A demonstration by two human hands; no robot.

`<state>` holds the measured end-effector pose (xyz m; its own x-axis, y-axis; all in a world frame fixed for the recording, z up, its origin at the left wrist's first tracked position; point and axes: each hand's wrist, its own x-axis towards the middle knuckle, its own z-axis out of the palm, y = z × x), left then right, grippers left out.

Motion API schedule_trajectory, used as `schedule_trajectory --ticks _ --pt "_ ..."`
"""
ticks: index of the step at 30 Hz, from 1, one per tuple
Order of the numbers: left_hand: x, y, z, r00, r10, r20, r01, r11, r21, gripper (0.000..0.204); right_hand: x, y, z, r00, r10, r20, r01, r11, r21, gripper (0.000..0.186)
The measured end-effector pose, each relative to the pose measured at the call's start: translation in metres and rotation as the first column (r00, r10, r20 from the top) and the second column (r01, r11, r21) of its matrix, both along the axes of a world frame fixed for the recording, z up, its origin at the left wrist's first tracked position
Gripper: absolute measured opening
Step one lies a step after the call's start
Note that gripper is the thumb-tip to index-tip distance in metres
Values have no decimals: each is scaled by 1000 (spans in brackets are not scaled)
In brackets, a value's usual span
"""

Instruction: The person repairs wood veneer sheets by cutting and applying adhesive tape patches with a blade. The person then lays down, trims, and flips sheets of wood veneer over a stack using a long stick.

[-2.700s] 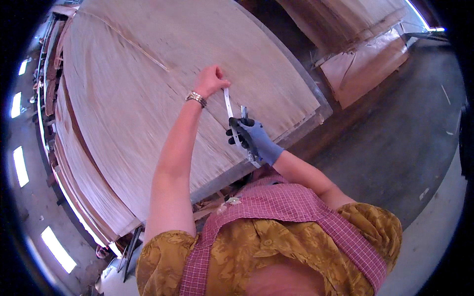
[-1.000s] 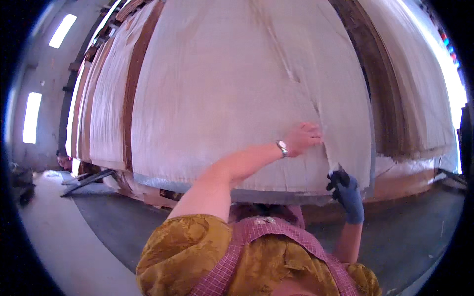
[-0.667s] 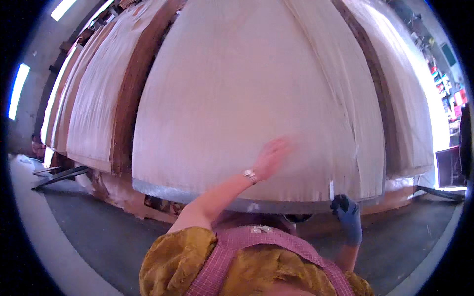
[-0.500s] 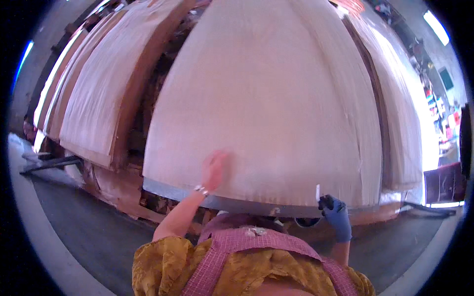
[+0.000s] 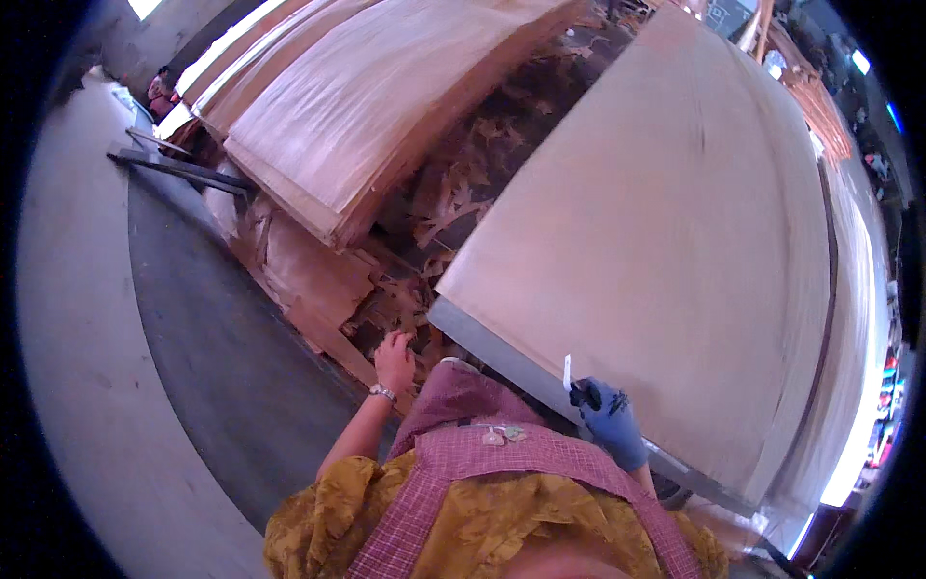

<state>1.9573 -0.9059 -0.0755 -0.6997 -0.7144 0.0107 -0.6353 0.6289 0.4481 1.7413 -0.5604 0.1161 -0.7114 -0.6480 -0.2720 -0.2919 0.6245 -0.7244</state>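
My left hand [image 5: 394, 362], bare with a wristwatch, hangs open with loosely curved fingers beside the near left corner of a pale veneer stack [image 5: 629, 251], over a gap with torn scraps [image 5: 450, 193]. My right hand [image 5: 600, 413], in a blue and black glove, is closed on a white tape strip [image 5: 567, 372] at the stack's front edge. The strip's free end stands up from my fingers; whatever else they grip is hidden. The stack is broad and flat-topped, with a grey band along its front.
More veneer stacks lie at the left [image 5: 328, 125] and far right [image 5: 854, 289]. A dark metal support [image 5: 178, 169] juts out at the left above a grey floor strip [image 5: 193, 328]. A person [image 5: 159, 92] is in the distant upper left.
The view has swung to the left. My left hand has left the veneer surface and moved down beside the stack's corner. My right hand still grips the white strip.
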Motion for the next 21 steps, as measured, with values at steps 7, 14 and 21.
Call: schedule_trajectory --ticks 7,14,21 --pt "33 -200 -53 927 -197 319 77 933 351 33 19 -206 -10 927 -176 331 203 978 -48 22" --pt "-4 -371 -38 918 -238 318 76 890 449 29 9 -320 5 845 -386 369 423 906 -20 20" --pt "-148 -447 -42 863 -458 215 313 817 485 27 -28 -362 -13 763 -537 360 584 812 -26 18"
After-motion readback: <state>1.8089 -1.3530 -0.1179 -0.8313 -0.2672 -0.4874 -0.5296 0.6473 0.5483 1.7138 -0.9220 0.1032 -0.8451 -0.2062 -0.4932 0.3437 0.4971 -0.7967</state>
